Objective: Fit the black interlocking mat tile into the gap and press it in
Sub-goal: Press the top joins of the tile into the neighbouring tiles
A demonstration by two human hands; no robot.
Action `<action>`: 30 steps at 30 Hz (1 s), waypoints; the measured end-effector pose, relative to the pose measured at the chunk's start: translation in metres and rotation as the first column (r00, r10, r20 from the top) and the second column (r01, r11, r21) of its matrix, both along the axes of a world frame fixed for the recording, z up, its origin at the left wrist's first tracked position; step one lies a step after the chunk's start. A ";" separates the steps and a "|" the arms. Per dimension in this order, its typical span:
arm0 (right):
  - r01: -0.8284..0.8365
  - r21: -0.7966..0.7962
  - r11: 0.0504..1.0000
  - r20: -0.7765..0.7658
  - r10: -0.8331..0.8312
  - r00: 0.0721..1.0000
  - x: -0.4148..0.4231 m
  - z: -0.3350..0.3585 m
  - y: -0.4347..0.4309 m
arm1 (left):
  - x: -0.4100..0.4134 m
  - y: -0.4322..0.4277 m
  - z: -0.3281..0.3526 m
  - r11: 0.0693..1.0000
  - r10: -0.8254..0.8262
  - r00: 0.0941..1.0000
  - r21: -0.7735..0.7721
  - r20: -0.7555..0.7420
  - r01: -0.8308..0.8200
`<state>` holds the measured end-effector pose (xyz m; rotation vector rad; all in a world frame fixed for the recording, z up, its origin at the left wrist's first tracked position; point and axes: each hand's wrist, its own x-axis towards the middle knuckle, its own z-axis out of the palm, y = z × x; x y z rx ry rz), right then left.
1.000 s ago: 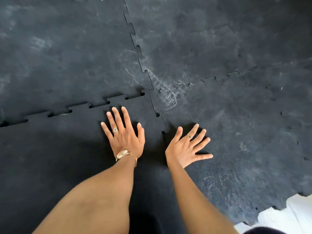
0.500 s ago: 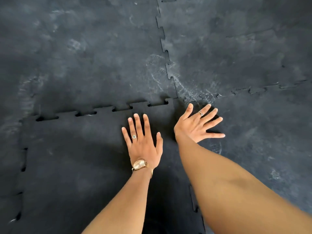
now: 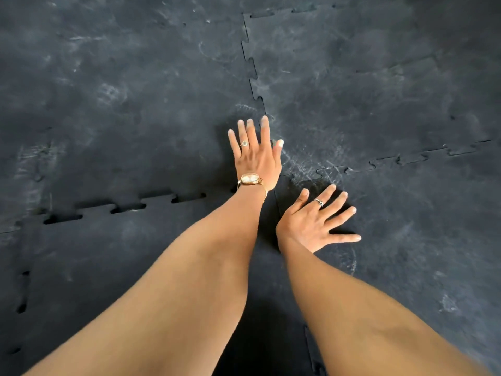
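The black interlocking mat tile [image 3: 113,261] lies at the lower left of the head view, under my left forearm. Dark slots show along its far seam [image 3: 127,210] and its left edge, where the teeth sit loosely. My left hand [image 3: 257,156], with a ring and a gold watch, lies flat with fingers spread on the far tile, just past the tile's far right corner. My right hand [image 3: 317,221] rests flat and splayed on the neighbouring tile to the right of that corner. Neither hand holds anything.
Black, scuffed puzzle mat tiles [image 3: 379,77] cover the whole floor in view. A vertical seam [image 3: 252,66] runs away from the corner and another seam [image 3: 423,156] runs off to the right; both look closed.
My left hand has slid forward off the loose tile onto the far tile. My right hand has stayed near the corner on the right tile. The camera has moved closer.
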<state>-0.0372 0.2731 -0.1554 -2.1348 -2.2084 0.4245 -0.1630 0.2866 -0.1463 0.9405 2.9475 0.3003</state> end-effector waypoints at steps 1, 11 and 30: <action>-0.002 0.004 1.000 -0.001 0.002 1.000 0.000 -0.001 0.000 | -0.001 0.002 -0.003 1.000 -0.004 1.000 -0.031 -0.030 0.003; -0.006 -0.016 1.000 -0.014 0.006 1.000 0.000 0.003 -0.001 | 0.003 -0.017 0.006 0.959 -0.276 0.948 -0.108 -0.161 0.261; 0.015 0.010 1.000 0.004 -0.015 1.000 0.000 0.000 0.001 | -0.040 -0.079 -0.009 0.979 -0.204 0.976 -0.041 -0.081 0.201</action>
